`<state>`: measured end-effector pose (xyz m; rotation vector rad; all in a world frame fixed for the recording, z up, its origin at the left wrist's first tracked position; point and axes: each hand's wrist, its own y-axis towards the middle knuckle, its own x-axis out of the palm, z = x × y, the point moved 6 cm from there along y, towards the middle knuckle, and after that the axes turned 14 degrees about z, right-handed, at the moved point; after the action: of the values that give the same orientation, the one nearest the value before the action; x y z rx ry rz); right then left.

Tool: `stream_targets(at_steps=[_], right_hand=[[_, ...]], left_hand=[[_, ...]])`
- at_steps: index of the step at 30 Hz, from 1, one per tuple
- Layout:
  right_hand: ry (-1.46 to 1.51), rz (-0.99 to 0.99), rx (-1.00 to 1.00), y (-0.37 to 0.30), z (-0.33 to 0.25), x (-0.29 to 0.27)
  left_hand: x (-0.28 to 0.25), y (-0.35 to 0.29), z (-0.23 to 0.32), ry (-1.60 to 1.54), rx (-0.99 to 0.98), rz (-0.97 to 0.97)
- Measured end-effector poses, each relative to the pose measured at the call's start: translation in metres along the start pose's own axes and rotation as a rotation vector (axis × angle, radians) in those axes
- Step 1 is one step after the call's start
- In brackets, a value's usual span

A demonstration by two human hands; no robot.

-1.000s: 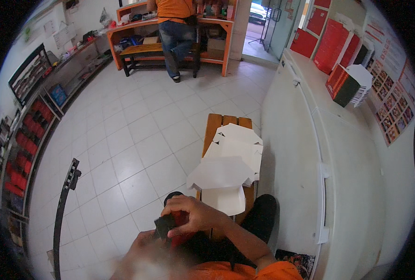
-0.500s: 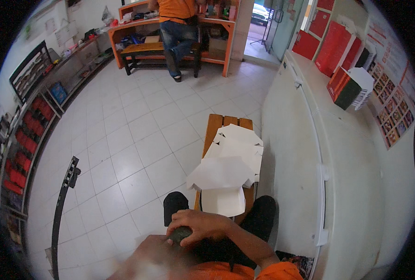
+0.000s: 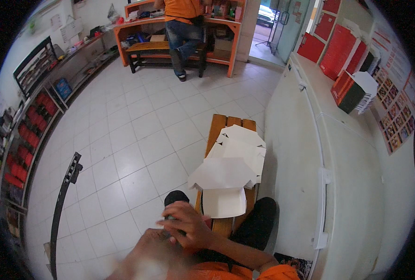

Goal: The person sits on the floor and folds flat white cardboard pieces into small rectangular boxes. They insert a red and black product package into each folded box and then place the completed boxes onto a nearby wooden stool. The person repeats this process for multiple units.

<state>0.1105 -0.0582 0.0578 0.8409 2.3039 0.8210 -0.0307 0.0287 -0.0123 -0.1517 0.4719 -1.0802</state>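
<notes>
Closest to me, the seated person's left hand [image 3: 150, 247] is so smeared that I can't tell how its fingers are set. The right hand [image 3: 188, 229] arches its blurred fingers over a small dark object [image 3: 171, 217], mostly hidden between the two hands above the lap; whether they grip it, I can't tell. Black-clad knees flank the slatted bench [image 3: 214, 133], the right one close to the white cabinet [image 3: 287, 186], so there's little elbow room on that side. On the bench sits unfolded white card [image 3: 224, 200], one flap jutting past the left edge over the floor. Only a narrow gap separates bench from cabinet. Leftward, the tiled floor [image 3: 123, 140] gives broad space, with a curved black strip [image 3: 60, 210] rising from below. Beyond, low shelves [image 3: 77, 84] line the left wall, and someone in orange [image 3: 179, 11] stands at the counter [image 3: 232, 51], left of the doorway [image 3: 263, 51].
</notes>
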Motion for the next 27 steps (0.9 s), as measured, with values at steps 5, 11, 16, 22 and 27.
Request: stream_targets(at_steps=[5, 11, 16, 22, 27], right_hand=[[0.058, 0.127, -0.224, -0.024, -0.012, 0.002], [-0.214, 0.024, -0.349, -0.008, 0.006, 0.001], [-0.195, 0.195, -0.215, 0.035, 0.006, -0.036], [-0.247, -0.003, -0.298, 0.04, 0.0, -0.038], [-0.348, 0.281, -0.281, 0.044, 0.006, -0.05]], left_hand=[[-0.023, -0.002, 0.056, -0.971, 0.05, 0.66], [-0.003, 0.009, 0.067, -0.831, 0.25, 0.941], [0.0, 0.029, 0.088, -0.626, 0.483, 0.796], [-0.017, 0.047, 0.114, -0.491, 0.576, 0.782], [0.014, 0.051, 0.11, -0.715, 0.476, 0.849]])
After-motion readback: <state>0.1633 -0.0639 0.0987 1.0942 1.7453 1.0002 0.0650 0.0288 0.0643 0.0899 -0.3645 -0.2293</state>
